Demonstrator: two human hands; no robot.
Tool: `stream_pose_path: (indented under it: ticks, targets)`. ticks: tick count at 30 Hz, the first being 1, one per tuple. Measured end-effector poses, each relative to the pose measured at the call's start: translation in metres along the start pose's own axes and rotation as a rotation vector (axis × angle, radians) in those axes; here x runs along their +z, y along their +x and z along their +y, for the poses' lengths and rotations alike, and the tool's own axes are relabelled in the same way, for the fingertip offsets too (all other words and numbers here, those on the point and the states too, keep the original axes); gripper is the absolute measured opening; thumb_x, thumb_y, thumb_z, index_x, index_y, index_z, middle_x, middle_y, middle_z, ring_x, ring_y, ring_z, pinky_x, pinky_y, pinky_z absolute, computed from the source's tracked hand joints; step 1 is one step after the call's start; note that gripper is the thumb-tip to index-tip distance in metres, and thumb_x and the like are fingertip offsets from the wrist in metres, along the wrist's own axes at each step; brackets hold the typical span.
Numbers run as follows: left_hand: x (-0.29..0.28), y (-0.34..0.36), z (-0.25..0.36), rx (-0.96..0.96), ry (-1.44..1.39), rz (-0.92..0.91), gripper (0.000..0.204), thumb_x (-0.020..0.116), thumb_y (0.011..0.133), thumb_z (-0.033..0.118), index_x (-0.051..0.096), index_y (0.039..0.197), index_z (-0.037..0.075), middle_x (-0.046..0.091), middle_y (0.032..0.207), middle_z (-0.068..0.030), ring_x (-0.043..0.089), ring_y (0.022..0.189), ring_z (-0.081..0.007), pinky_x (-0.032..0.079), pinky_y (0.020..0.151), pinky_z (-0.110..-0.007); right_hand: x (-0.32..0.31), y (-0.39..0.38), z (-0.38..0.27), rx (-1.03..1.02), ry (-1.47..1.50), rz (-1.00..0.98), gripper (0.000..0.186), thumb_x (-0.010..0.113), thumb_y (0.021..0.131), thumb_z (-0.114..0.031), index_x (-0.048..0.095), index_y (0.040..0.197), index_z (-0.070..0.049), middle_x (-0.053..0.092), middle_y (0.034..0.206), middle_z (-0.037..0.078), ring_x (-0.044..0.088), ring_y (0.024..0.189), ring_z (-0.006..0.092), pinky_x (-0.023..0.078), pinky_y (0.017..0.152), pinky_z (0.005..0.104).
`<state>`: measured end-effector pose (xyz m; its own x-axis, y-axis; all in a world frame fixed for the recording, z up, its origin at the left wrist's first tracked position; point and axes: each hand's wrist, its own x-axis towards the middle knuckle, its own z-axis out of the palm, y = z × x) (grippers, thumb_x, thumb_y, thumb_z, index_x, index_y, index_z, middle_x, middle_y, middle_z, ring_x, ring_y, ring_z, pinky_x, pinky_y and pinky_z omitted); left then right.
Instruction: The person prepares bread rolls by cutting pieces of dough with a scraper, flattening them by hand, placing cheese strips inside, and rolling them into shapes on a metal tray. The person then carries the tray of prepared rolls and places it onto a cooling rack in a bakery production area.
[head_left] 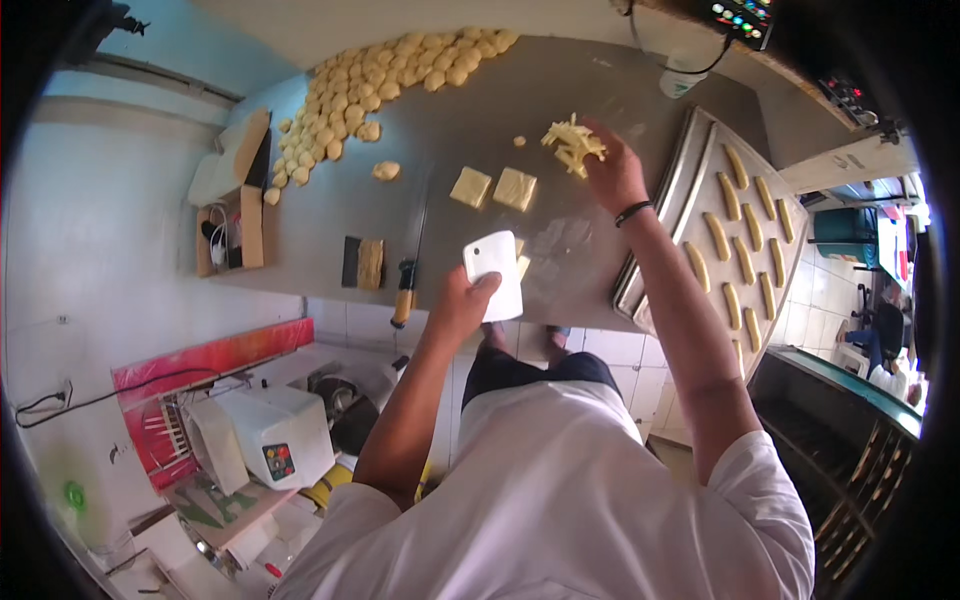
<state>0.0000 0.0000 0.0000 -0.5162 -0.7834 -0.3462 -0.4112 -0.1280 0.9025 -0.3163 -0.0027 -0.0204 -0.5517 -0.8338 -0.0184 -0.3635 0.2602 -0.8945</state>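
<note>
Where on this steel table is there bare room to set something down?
Bare steel lies between the dough balls and the two squares, and around the knife. The tray of rolls is crowded; so is the far left corner.

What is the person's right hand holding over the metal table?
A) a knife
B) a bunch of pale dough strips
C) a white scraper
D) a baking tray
B: the right hand grips a bunch of pale dough strips above the metal table, while the left hand holds the white scraper.
</note>
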Motion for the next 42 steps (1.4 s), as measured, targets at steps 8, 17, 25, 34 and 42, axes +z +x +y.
stream_pose_path:
  ticks: [8,17,25,34,42]
  targets:
    - [-0.028,-0.018,-0.016,-0.103,0.331,0.106,0.035,0.067,0.093,0.024,0.071,0.113,-0.005,0.077,0.095,-0.0190,0.077,0.089,-0.0287,0.057,0.080,-0.040,0.062,-0.119,0.022,-0.330,-0.267,-0.199,0.028,0.071,0.085,-0.013,0.076,0.113,-0.009,0.072,0.102,0.016,0.065,0.105,0.0356,0.052,0.099,0.0452]
    - [-0.012,-0.016,-0.002,-0.029,0.340,0.051,0.033,0.063,0.091,0.017,0.067,0.117,-0.003,0.073,0.103,-0.0279,0.071,0.099,-0.0471,0.057,0.086,-0.048,0.077,-0.162,0.018,-0.171,-0.210,-0.147,0.022,0.075,0.081,-0.014,0.071,0.102,-0.007,0.069,0.094,0.012,0.067,0.098,0.0345,0.052,0.096,0.0448]
    - [0.024,0.003,-0.002,0.063,0.528,-0.065,0.030,0.065,0.091,0.020,0.070,0.109,-0.004,0.073,0.095,-0.0280,0.073,0.091,-0.0454,0.058,0.080,-0.048,0.047,-0.174,0.027,0.071,-0.167,-0.184,0.027,0.077,0.083,-0.015,0.072,0.109,-0.007,0.070,0.101,0.013,0.065,0.104,0.0355,0.052,0.098,0.0445]
    - [0.073,0.000,0.009,0.170,0.765,-0.044,0.018,0.068,0.088,0.017,0.065,0.091,-0.001,0.071,0.082,-0.0237,0.070,0.080,-0.0466,0.056,0.073,-0.055,0.047,-0.187,0.043,-0.129,-0.301,-0.007,0.038,0.078,0.083,-0.017,0.072,0.120,-0.010,0.066,0.115,0.015,0.061,0.111,0.0378,0.052,0.100,0.0457]
    - [0.082,-0.007,0.012,0.200,0.838,-0.081,0.013,0.064,0.087,0.011,0.063,0.092,-0.001,0.070,0.081,-0.0244,0.071,0.079,-0.0453,0.058,0.073,-0.054,0.050,-0.185,0.042,-0.104,-0.268,0.008,0.035,0.079,0.080,-0.018,0.074,0.113,-0.009,0.065,0.111,0.014,0.061,0.109,0.0367,0.052,0.098,0.0452]
